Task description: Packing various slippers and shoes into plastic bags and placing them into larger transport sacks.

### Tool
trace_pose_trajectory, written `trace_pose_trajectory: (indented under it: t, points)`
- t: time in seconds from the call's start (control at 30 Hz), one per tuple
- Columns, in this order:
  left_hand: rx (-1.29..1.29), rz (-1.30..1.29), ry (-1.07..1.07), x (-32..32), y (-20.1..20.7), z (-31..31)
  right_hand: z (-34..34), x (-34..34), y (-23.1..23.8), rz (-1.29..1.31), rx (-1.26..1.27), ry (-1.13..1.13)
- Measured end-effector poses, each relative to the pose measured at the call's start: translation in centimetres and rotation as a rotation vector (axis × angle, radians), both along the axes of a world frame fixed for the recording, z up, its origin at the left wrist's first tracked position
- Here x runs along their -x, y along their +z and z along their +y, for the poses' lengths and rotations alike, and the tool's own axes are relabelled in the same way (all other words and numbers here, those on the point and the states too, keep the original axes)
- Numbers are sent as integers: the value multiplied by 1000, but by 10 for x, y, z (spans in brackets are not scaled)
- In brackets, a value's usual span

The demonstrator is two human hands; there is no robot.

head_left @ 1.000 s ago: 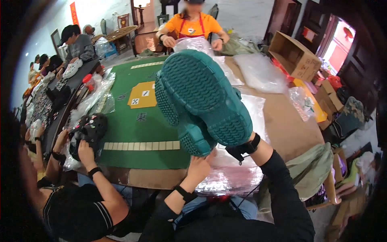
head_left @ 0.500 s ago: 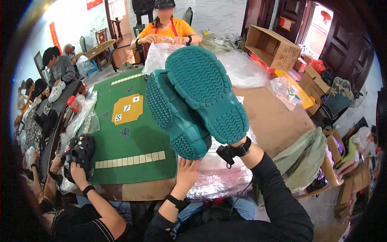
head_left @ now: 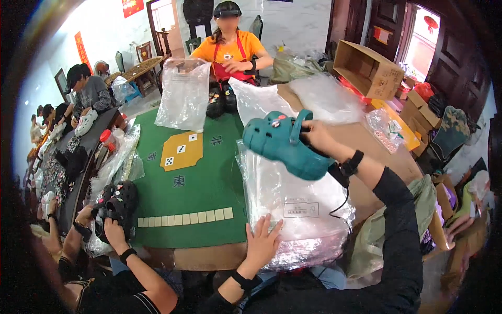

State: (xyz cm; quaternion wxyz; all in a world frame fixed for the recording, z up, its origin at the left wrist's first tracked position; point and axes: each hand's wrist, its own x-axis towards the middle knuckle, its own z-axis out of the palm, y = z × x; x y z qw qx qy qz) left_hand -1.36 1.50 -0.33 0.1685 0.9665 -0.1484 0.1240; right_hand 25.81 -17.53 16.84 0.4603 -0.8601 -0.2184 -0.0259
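- Head view: teal clog (head_left: 285, 144) is gripped in the right hand (head_left: 314, 135), held above the stack of clear plastic bags (head_left: 293, 204) on the surface (head_left: 387, 157).
- Left hand (head_left: 261, 243) is laid flat, fingers spread, on the top bag.
- Bagging judged not yet done: clog is outside any bag.
- Top bag appears empty; cardboard box (head_left: 366, 68) contents cannot be told.
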Motion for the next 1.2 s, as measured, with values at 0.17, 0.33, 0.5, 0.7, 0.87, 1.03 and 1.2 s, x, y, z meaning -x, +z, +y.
trace_pose_trajectory:
  t: [0.17, 0.33, 0.5, 0.7, 0.87, 1.03, 1.2]
  points:
    - [33, -23, -7, 0, 1, -2, 28, -73, 12, -100, 183, -369]
    - [-32, -28, -24, -5, -1, -5, 55, -149, -12, -189, 374, -581]
    - [-1, 6, 3, -2, -2, 2, 94, -172, -23, 45, 119, -726]
    - [17, -13, -12, -4, 3, -1, 92, -193, -45, 199, -474, -509]
    - [61, 41, -12, -6, 2, 2, 113, -183, -49, 257, -210, -246]
    - [4, 4, 5, -5, 0, -2, 111, -158, -21, 219, -40, -73]
    - [28, -24, 8, -6, 4, -4, 104, -107, -9, -52, 199, 398]
